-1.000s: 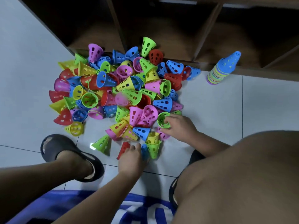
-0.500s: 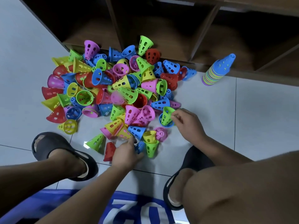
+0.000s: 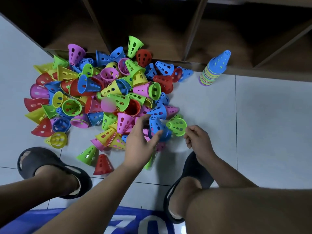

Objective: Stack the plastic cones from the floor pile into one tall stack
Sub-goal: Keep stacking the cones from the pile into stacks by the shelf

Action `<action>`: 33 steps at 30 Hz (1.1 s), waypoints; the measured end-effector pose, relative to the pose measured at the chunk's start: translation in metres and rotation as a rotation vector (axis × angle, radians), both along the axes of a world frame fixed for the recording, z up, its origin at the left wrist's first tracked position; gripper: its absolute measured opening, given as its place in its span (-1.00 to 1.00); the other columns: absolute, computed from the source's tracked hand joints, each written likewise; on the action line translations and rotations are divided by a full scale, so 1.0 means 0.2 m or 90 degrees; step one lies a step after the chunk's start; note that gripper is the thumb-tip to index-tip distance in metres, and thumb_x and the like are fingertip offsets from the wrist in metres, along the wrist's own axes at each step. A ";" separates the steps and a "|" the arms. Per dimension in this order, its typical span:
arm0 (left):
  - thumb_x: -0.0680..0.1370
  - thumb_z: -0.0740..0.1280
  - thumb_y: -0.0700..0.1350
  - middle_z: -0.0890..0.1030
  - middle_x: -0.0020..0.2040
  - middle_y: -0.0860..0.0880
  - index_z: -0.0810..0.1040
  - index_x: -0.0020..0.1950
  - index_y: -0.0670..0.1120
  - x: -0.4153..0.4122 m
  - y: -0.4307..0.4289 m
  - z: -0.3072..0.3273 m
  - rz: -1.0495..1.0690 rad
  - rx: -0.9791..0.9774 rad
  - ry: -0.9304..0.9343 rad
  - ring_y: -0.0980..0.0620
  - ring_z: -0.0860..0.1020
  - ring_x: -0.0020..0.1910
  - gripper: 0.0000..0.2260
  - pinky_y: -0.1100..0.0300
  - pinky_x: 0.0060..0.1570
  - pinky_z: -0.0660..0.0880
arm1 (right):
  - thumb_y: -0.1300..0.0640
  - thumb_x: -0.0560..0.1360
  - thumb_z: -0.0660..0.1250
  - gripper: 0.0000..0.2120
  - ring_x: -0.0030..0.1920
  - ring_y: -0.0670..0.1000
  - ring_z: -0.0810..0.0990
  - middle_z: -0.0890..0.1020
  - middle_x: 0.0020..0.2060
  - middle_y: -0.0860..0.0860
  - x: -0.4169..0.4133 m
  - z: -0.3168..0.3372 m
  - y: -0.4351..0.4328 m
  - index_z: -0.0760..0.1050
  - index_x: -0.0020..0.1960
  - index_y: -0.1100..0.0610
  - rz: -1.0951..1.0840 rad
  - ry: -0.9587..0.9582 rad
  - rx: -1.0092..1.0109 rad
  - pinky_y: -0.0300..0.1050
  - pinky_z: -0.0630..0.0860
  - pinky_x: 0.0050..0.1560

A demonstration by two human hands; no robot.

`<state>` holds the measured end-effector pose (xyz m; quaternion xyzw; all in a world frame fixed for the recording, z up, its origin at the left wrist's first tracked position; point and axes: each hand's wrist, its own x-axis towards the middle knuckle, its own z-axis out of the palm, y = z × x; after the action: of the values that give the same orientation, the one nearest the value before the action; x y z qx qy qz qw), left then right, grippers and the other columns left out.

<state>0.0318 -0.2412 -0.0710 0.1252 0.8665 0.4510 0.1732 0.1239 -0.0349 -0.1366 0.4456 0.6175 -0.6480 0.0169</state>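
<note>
Up from the near edge of the cone pile (image 3: 111, 88), the left hand (image 3: 140, 141) is curling round a blue cone (image 3: 157, 125); just right, the right hand (image 3: 197, 141) is pinching a green cone (image 3: 177, 126). Well right of both, 1 partial stack (image 3: 211, 73) is standing; most cones are lying loose.

The floor (image 3: 263, 125) consists of large pale grey tiles separated by thin dark grout lines (image 3: 236, 124). A brown wooden shelving unit (image 3: 287, 62) stands along the far edge, directly on the tiles. Upright dividers (image 3: 195, 29) split it into open compartments (image 3: 152, 22) with dark interiors. Lighting is soft and diffuse; the tiles show faint reflections.
</note>
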 end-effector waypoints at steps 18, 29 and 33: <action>0.53 0.54 0.08 0.63 0.24 0.13 0.56 0.36 0.08 -0.11 0.27 -0.23 -0.206 -0.125 0.080 0.08 0.55 0.22 -0.58 0.15 0.14 0.54 | 0.20 0.65 0.35 -0.89 -0.27 0.00 0.49 0.62 -0.21 0.12 0.03 -0.15 0.25 0.63 0.02 0.22 -0.037 -0.002 -0.185 -0.10 0.37 -0.24; 0.41 0.53 0.25 0.54 0.28 -0.04 0.44 0.49 0.01 -0.10 0.21 -0.37 -0.271 -0.377 0.167 -0.16 0.52 0.21 -0.28 -0.08 0.13 0.48 | 0.27 0.61 0.33 -0.90 -0.24 0.11 0.69 0.74 -0.12 0.25 0.00 -0.30 0.37 0.58 0.09 0.26 -0.105 -0.118 -0.092 -0.10 0.60 -0.27; 0.43 0.50 0.29 0.50 0.33 -0.04 0.42 0.51 0.02 -0.11 0.22 -0.38 -0.296 -0.403 0.168 -0.15 0.49 0.28 -0.27 -0.08 0.21 0.47 | 0.15 0.56 0.28 -0.92 -0.40 0.02 0.63 0.71 -0.20 0.20 -0.01 -0.24 0.27 0.52 -0.03 0.15 -0.061 -0.151 0.092 -0.14 0.55 -0.43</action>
<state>0.0092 -0.1972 -0.1464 0.3147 0.9259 0.0911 0.1880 0.1211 0.0191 -0.1843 0.5479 0.6345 -0.5445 0.0267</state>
